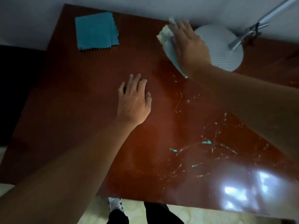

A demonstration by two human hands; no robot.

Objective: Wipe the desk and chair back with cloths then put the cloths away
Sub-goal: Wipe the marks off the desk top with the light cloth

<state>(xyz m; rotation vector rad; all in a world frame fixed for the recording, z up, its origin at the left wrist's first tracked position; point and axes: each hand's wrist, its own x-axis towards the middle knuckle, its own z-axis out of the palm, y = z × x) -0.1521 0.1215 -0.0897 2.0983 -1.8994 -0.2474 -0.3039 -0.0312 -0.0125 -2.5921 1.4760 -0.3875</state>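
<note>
A reddish-brown wooden desk [84, 110] fills the view, its surface scratched at the right. My right hand [189, 46] presses a pale, crumpled cloth [168, 44] flat onto the desk near the far edge, fingers stretched over it. My left hand [134, 99] rests on the bare desk in the middle, fingers spread and holding nothing. A folded teal cloth [96, 30] with zigzag edges lies untouched at the far left of the desk.
A white round lamp base [224, 49] with a metal arm [257, 25] stands right beside my right hand. A pale wall runs behind the desk. A dark shape [14, 88] sits left of the desk. My shoe [115, 205] shows below the near edge.
</note>
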